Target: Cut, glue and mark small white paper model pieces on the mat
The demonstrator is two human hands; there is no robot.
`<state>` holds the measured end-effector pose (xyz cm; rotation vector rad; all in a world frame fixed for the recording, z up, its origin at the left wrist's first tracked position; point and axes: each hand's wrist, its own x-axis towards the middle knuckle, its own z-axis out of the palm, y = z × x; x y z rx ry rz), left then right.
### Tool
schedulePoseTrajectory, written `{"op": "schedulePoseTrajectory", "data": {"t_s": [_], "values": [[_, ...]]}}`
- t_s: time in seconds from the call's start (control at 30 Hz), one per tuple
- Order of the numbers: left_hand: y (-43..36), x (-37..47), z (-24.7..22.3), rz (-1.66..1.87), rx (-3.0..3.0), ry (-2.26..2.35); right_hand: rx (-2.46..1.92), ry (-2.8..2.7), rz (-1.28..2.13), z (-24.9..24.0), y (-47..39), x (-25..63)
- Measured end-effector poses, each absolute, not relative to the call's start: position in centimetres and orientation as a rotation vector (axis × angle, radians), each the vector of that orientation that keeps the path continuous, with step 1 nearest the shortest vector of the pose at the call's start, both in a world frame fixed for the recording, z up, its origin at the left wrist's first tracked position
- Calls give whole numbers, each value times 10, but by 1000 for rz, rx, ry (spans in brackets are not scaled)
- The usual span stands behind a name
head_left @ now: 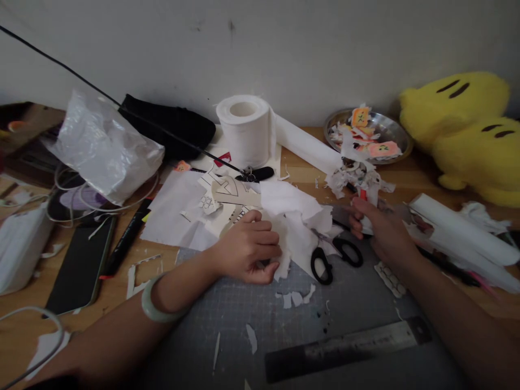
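My left hand (249,249) is over the middle of the grey cutting mat (227,319), with its fingers curled, beside paper pieces with black line drawings (233,195). Whether anything is inside its fingers is hidden. To the right, my right hand (376,219) is closed near a red item (363,194) and crumpled white paper scraps (357,176); what it grips is too unclear to tell. Between the hands lie torn white paper (294,203) and scissors with black handles (323,266). A metal ruler (349,346) rests on the mat nearer to me.
A toilet roll (246,130) stands at the back. Behind my right hand are a metal bowl (396,130) of scraps and yellow plush toys (467,130). At left lie a plastic bag (105,146), a phone (81,265) and a black marker (128,238). Paper rolls (467,227) lie right.
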<state>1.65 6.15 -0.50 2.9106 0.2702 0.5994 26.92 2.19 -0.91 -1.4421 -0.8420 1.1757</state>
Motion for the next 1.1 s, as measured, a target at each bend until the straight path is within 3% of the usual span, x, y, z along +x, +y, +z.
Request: {"op": "schedulePoseTrajectory", "data": {"t_s": [0.63,1.1], "values": [[59,15,-6,805,2824,346,-1450,-841,1181,-8,22,269],[59,18,-10,813,2491,919,-1425,-842,1179,-10,24,270]]}}
